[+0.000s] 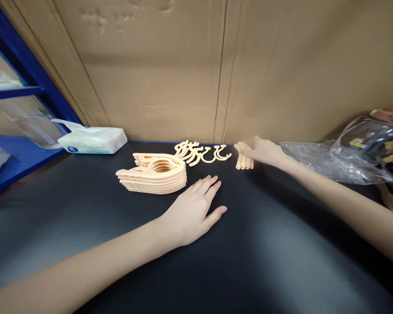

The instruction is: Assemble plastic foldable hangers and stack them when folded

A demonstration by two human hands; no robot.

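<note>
My left hand (194,209) lies flat on the black tabletop with its fingers spread and nothing in them. Just beyond it is a neat stack of peach plastic folding hanger arms (153,181). Several loose peach hanger hooks (208,155) lie behind, close to the cardboard. To their right, a short row of peach plastic tubes (244,162) lies side by side. My right hand (263,150) reaches to the far end of these tubes, its fingers closed over them; the fingertips are partly hidden.
A tissue pack (94,139) sits at the back left beside a blue metal frame (55,102). Crumpled clear plastic (330,161) and a clear bag with brown trim (373,139) are at the right. Brown cardboard (163,83) walls off the back.
</note>
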